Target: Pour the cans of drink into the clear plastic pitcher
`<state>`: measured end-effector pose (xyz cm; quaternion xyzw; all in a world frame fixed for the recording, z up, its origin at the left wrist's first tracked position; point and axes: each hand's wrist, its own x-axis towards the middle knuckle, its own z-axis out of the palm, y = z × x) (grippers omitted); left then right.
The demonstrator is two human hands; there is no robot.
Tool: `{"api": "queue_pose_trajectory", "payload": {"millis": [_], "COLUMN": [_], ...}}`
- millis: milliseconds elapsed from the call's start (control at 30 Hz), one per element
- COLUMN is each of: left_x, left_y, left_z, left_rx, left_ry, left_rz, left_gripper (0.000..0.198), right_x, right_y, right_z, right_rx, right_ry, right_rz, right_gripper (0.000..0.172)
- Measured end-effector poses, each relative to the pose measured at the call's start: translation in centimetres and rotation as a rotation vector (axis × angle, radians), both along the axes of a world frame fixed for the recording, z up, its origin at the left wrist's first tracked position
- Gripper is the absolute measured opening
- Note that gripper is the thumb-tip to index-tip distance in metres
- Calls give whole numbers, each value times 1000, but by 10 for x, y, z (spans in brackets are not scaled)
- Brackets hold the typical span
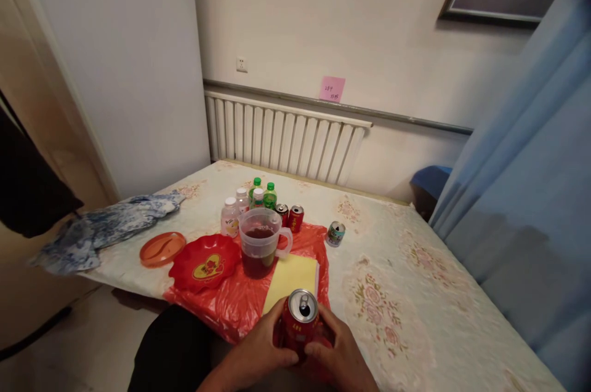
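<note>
A red drink can (300,324), its top opened, is held upright between both hands near the front edge. My left hand (263,343) wraps its left side, and my right hand (339,346) grips the right side, thumbs at the front. Just beyond lies a yellow paper pad (292,278) on a red plastic sheet (217,312). Left of the pad stands a clear plastic jug (258,250), partly filled with dark liquid. Beside the jug is a red scalloped plate (184,266) with a gold heart.
Behind the jug stand several bottles, including a green-capped bottle (270,196), and two cans, one a red can (296,218). A small can (335,234) stands to the right. An orange dish (161,249) and blue patterned cloth (120,223) lie left on the floral-covered surface (415,312).
</note>
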<state>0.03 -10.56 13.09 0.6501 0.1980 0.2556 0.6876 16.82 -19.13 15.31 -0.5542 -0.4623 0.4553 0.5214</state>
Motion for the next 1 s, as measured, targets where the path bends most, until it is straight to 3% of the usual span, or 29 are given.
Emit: {"api": "queue_pose_trajectory", "payload": {"millis": [133,233,433,600,700,833,900,1000], "left_x": [-9,-19,-41,-57,-65,-76,-81,-89], "left_y": [1,6,18,28,32,32,34,38], "left_z": [-10,-22,-40,-53,-51,-35,-30,-37], "left_rx": [-77,-122,-220,-232,-248,-276,-235,-162], "left_ry": [-15,-34,-115,-147,-162,-128,-43,85], "left_rz": [46,109,208,226,234,244,280,352], "left_gripper": [88,89,94,93,94,92,95,98], "right_x": [-2,7,28,21,10,0,-3,-9], "right_y": [6,24,100,165,189,205,210,215], "right_z": [-3,-10,-14,-13,-12,-14,-16,-17], "right_rx": [-1,17,99,236,260,212,191,186], "right_ry": [65,98,15,-133,-182,-66,-2,46], "right_rz": [44,0,-212,-305,-196,-40,-40,-83], "right_gripper": [58,47,39,40,40,47,46,44]}}
